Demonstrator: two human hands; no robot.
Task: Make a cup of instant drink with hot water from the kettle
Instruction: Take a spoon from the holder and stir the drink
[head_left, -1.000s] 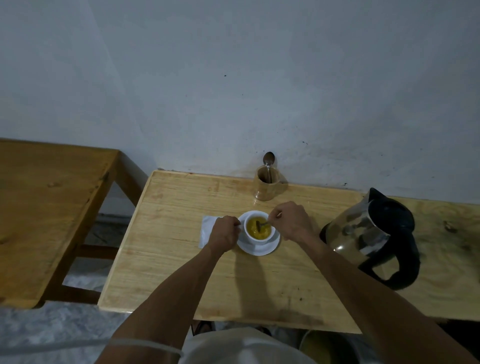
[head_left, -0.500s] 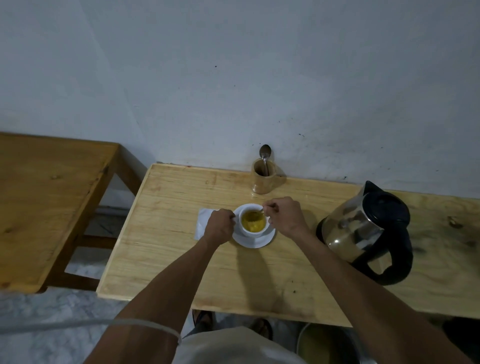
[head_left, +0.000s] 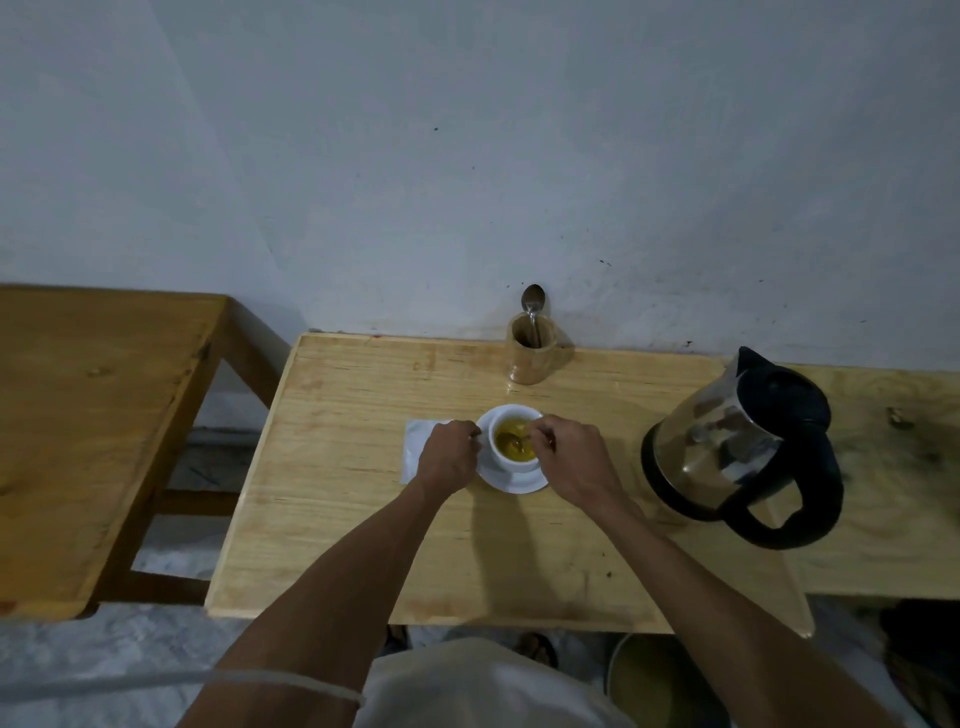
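A white cup (head_left: 506, 461) with yellow-brown drink stands on a white saucer (head_left: 514, 483) in the middle of the light wooden table (head_left: 363, 519). My right hand (head_left: 574, 457) pinches a spoon (head_left: 519, 442) whose bowl dips into the drink. My left hand (head_left: 449, 457) is closed against the cup's left side, at its handle. A steel kettle (head_left: 727, 441) with a black lid and handle stands to the right, apart from the cup.
A wooden holder (head_left: 532, 358) with one spoon (head_left: 532, 301) stands at the back against the wall. A white napkin (head_left: 415, 447) lies under my left hand. A darker wooden table (head_left: 93, 426) is at the left. A round bin (head_left: 660, 680) sits on the floor below.
The spoon has moved round inside the cup, from its far rim to the middle of the drink. Both hands stay at the cup. The camera has tilted slightly.
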